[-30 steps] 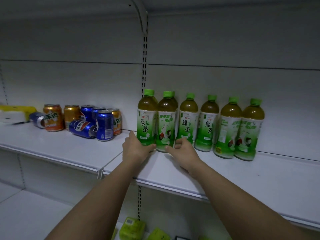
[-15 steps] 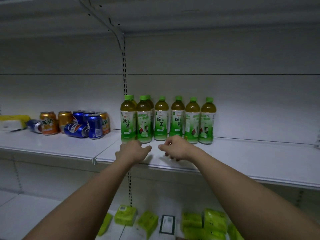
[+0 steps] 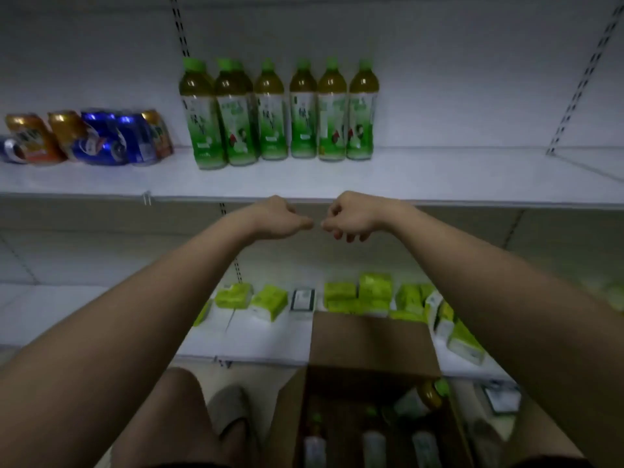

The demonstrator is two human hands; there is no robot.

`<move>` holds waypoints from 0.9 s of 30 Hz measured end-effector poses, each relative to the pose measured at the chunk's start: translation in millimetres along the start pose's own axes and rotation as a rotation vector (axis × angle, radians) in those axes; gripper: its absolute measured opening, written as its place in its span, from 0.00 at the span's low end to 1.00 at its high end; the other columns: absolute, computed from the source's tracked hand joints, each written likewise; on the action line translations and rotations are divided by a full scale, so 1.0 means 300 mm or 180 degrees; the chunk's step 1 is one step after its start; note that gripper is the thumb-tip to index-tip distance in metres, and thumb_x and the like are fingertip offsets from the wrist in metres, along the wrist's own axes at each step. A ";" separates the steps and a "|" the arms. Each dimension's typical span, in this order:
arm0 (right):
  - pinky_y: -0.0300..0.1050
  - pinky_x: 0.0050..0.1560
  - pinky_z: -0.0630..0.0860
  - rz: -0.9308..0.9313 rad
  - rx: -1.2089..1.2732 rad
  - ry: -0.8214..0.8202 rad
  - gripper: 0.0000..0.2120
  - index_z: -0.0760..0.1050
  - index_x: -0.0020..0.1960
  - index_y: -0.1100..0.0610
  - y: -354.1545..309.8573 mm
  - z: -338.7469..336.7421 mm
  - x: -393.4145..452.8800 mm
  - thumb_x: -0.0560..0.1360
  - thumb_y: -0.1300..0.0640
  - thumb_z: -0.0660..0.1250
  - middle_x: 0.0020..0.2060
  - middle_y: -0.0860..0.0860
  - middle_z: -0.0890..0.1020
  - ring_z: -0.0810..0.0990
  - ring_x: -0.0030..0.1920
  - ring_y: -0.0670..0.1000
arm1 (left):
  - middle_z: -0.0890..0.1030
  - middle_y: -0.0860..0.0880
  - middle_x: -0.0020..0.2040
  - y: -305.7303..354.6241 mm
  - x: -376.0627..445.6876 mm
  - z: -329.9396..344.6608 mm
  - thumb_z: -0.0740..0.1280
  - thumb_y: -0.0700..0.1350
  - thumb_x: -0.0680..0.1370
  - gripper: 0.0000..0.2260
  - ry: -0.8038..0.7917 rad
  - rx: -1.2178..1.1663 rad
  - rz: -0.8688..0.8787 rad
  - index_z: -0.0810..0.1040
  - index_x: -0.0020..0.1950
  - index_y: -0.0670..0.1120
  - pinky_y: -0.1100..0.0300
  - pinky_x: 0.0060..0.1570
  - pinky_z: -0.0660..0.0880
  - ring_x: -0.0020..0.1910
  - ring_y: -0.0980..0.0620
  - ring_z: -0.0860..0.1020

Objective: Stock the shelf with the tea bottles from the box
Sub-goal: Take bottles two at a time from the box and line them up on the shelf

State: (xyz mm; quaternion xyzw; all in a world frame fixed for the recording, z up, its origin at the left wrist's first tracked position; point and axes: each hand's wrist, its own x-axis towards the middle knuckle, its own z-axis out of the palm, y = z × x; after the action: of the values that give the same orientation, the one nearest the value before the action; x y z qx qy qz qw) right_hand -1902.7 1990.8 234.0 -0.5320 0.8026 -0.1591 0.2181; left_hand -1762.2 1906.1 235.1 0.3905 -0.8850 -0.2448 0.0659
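Tea bottles (image 3: 277, 113) stand in a row on the shelf (image 3: 439, 177); left hand (image 3: 277, 219) and right hand (image 3: 351, 216) hang below it, fingers loosely curled, holding nothing.

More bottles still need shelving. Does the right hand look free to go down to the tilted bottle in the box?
Probably yes: the right hand holds nothing, the box is open-topped, and nothing covers the tilted bottle.
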 end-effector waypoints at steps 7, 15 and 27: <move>0.41 0.32 0.72 0.0387 0.0482 -0.0361 0.11 0.77 0.43 0.59 0.248 0.354 -0.032 0.78 0.53 0.62 0.41 0.55 0.81 0.77 0.37 0.55 | 0.78 0.41 0.48 -0.090 -0.059 0.426 0.62 0.54 0.78 0.20 -0.1022 -0.0098 -0.0339 0.79 0.58 0.39 0.62 0.30 0.64 0.39 0.47 0.71; 0.45 0.46 0.74 0.1357 0.1140 -0.0693 0.13 0.75 0.54 0.62 0.550 0.741 -0.047 0.81 0.53 0.58 0.45 0.55 0.75 0.73 0.36 0.50 | 0.77 0.40 0.65 -0.263 -0.082 0.892 0.64 0.48 0.77 0.18 -0.1269 -0.0790 -0.0781 0.78 0.64 0.42 0.55 0.61 0.71 0.63 0.42 0.75; 0.41 0.34 0.68 0.2465 0.1713 -0.1189 0.13 0.73 0.36 0.59 0.888 1.179 -0.101 0.78 0.55 0.61 0.35 0.56 0.76 0.72 0.34 0.50 | 0.76 0.47 0.51 -0.513 -0.112 1.386 0.60 0.46 0.81 0.08 -0.2161 -0.1154 -0.1921 0.78 0.51 0.45 0.48 0.63 0.69 0.51 0.46 0.75</move>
State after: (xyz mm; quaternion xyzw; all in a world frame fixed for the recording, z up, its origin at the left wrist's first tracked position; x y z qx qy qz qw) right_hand -1917.8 2112.8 -192.6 -0.1397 0.8188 -0.1698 0.5303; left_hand -1765.6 2000.7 -199.4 0.5100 -0.6469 -0.5167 -0.2333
